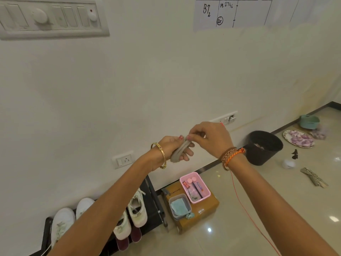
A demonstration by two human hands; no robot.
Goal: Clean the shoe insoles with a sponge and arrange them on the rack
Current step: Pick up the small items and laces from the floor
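Observation:
I hold a grey insole (178,152), folded lengthwise, up in front of the white wall. My left hand (173,147) grips its lower part, and my right hand (208,139) pinches its upper end. Whether it is one insole or a pair pressed together I cannot tell. Below, a black shoe rack (156,206) stands against the wall with several white sneakers (137,209) on it. A light blue sponge (179,206) lies in a grey tub (172,200) on a cardboard box to the right of the rack.
A pink basket (202,183) of small items shares the brown box (203,211). A black bucket (264,147), a floral plate (299,139), a teal pot (309,121), a bundle of sticks (313,178) and a white lid lie on the tiled floor at right.

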